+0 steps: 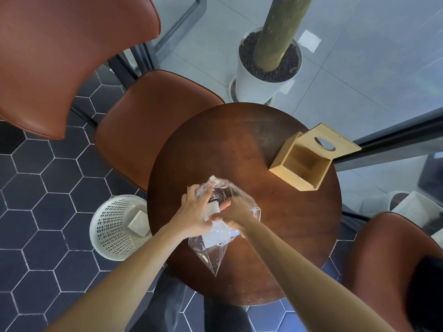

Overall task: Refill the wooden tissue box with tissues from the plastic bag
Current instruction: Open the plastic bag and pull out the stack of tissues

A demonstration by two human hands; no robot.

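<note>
You're standing over the round dark-brown wooden table (239, 144), and everything that matters is sitting on it. The open light-wood tissue box (302, 164) is resting at the far right edge, its hinged lid with the oval slot (329, 142) flipped back toward the glass, so the cavity is facing up and looks empty from here. The clear crinkly plastic bag (215, 250) is lying near the left edge, closer to you, running roughly from its pointed near corner up to the bunched mouth on the far side.

Your left hand (195, 215) is pinching the bag's plastic up by that mouth, fingers closed on it. Your right hand (233, 212) is going in through the opening and looks curled around the white folded tissue stack (212, 210), though I can't tell how firmly since the plastic is blurring it. More white tissue is showing lower in the bag.

The bit that counts: the box is sitting up and to the right of your grip, well apart, on your right hand's side. So I'd say the right hand is the one making that trip, while the left is keeping the bag down.
</note>
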